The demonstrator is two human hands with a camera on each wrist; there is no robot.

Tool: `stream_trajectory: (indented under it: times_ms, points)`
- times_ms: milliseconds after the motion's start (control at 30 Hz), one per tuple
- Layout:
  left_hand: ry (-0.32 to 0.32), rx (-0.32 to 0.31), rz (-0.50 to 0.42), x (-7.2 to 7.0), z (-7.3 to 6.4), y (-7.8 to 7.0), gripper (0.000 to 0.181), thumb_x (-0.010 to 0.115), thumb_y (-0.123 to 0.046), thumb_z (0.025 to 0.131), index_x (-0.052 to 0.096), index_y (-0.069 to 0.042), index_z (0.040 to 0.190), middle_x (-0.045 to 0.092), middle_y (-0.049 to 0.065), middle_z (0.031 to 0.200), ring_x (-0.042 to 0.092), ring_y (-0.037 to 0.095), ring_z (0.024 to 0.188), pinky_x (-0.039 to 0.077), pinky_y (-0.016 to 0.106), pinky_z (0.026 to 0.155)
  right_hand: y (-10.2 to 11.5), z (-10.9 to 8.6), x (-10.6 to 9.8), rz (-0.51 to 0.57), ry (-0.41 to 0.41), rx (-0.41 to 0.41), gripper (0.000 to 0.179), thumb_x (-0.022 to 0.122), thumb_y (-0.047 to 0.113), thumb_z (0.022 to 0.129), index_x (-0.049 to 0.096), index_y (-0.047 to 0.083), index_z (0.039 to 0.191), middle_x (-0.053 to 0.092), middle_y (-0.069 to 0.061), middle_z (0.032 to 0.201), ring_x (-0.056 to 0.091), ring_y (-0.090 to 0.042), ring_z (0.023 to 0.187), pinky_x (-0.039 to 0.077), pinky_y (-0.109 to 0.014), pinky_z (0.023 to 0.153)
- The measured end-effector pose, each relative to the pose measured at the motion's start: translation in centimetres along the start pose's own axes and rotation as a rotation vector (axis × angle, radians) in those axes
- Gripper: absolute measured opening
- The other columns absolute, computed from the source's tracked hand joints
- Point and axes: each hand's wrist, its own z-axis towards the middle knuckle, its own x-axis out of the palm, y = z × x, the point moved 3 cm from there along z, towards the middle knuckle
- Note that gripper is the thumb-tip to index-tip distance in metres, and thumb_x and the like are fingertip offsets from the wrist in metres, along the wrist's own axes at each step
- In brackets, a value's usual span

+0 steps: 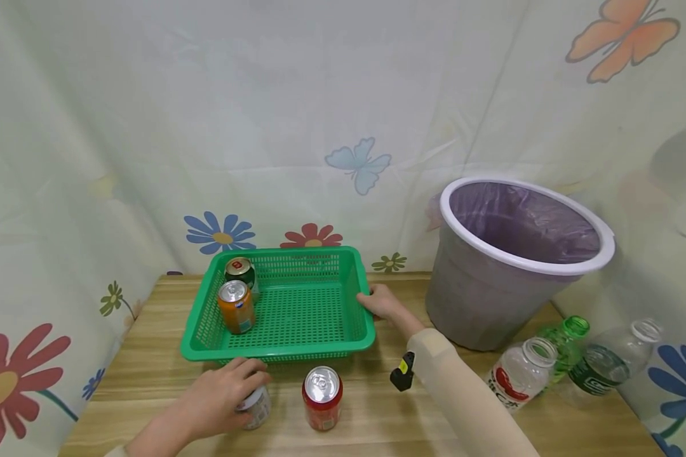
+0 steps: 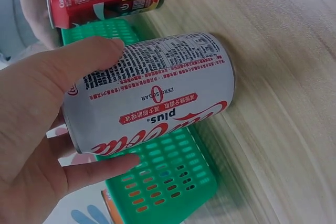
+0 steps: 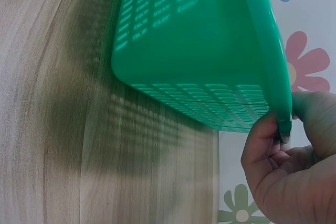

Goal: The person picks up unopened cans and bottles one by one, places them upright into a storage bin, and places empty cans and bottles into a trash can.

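Note:
My left hand (image 1: 225,393) holds a white Coca-Cola Plus can (image 2: 152,93) near the front of the table. The thumb lies along one side, and other fingers reach round behind it. At the right end of a green plastic basket (image 1: 286,353), my right hand (image 1: 382,301) pinches the rim, as the right wrist view shows close up. Inside the basket's left end stand an orange can (image 1: 237,311) and a dark green can (image 1: 240,270). A red Coca-Cola can (image 1: 322,406) stands upright just right of the white one, in front of the basket.
A grey bin (image 1: 469,298) with a white rim and purple liner stands at the back right. Before it are a clear bottle with a red-and-white label (image 1: 517,377), a green bottle (image 1: 566,343) and a clear bottle with a green label (image 1: 606,365). A printed curtain (image 1: 297,95) hangs behind.

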Motion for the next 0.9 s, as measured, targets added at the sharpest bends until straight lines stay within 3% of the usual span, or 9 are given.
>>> stream_trajectory:
  times_ms: [167,500,900]
  points:
    - [0.029,-0.016,-0.002,0.12,0.15,0.05,0.052,0.081,-0.026,0.063,0.059,-0.019,0.110,0.054,-0.002,0.112,0.054,0.019,0.099,0.051,0.031,0.061,-0.10,0.06,0.00,-0.019,-0.003,-0.004,0.028,0.049,0.016,0.090,0.056,-0.006,0.106,0.064,-0.015,0.091,0.064,-0.015,0.067,0.055,-0.035,0.064]
    - [0.024,-0.024,0.015,-0.01,0.27,-0.04,0.052,0.082,-0.026,0.062,0.060,-0.017,0.108,0.053,-0.003,0.106,0.054,0.018,0.094,0.049,0.029,0.057,-0.10,0.05,-0.12,-0.016,0.005,0.001,0.026,0.049,0.016,0.091,0.057,-0.004,0.105,0.064,-0.015,0.092,0.065,-0.018,0.070,0.055,-0.036,0.066]
    - [0.026,-0.039,0.040,-0.03,0.24,0.05,0.050,0.082,-0.028,0.061,0.059,-0.020,0.104,0.051,-0.006,0.102,0.051,0.015,0.088,0.042,0.025,0.050,0.05,0.06,0.04,-0.016,0.009,-0.002,0.028,0.048,0.016,0.090,0.057,-0.005,0.107,0.064,-0.018,0.095,0.066,-0.020,0.073,0.055,-0.032,0.061]
